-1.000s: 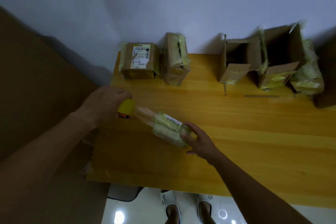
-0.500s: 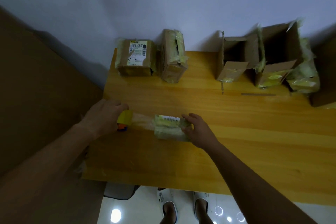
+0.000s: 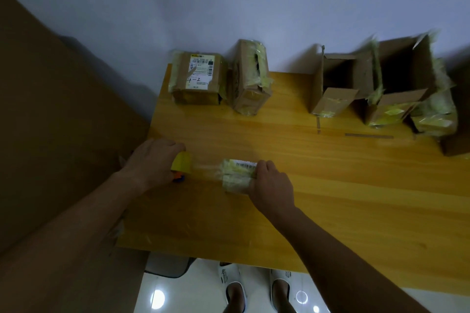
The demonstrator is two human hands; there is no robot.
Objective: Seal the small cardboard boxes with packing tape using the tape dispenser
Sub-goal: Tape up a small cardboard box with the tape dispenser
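Gripping tape-wrapped small box (image 3: 237,175) right hand (image 3: 270,183), left hand (image 3: 152,162) clutching yellow dispenser (image 3: 181,166)

Small box (image 3: 237,176) on table (image 3: 356,185), gripped by right hand (image 3: 270,181). Dispenser (image 3: 181,168) left of it in left hand (image 3: 152,162), tape strip (image 3: 206,168) between them. Two closed boxes (image 3: 197,79) behind left hand; open boxes (image 3: 338,84) behind and right of right hand.

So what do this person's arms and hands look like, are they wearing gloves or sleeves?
No gloves: both the left hand and the right hand are bare. Both forearms are bare too, no sleeves in view. I see no watch, rings or bands on either wrist, though the light is dim.
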